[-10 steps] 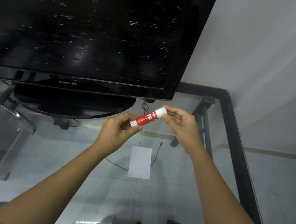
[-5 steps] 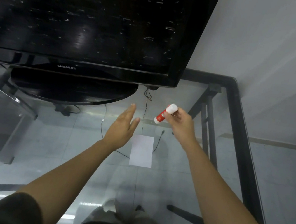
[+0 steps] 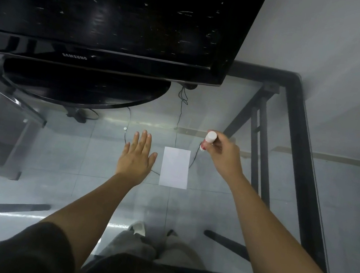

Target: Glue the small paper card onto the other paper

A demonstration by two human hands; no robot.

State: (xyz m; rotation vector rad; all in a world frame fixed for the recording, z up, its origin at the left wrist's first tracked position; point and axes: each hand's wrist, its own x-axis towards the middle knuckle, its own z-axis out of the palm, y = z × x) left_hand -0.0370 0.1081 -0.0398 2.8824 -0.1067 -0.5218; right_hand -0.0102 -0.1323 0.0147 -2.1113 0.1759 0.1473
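Note:
A white paper card [image 3: 175, 167] lies flat on the glass table between my hands. My right hand [image 3: 223, 156] is closed around a red and white glue stick [image 3: 208, 140], held nearly upright just right of the card's far corner, its lower tip close above the glass. My left hand [image 3: 137, 155] is spread flat, palm down, just left of the card and holds nothing. I see only one sheet of paper; whether a second lies under it I cannot tell.
A large black television [image 3: 104, 11] on an oval base [image 3: 83, 88] stands at the back left. The glass table has a black metal frame [image 3: 297, 136] along its right and far edges. Thin cables [image 3: 180, 112] run behind the card.
My left hand let go of the glue stick and dropped flat beside the card. My right hand carried the stick right and down toward the table.

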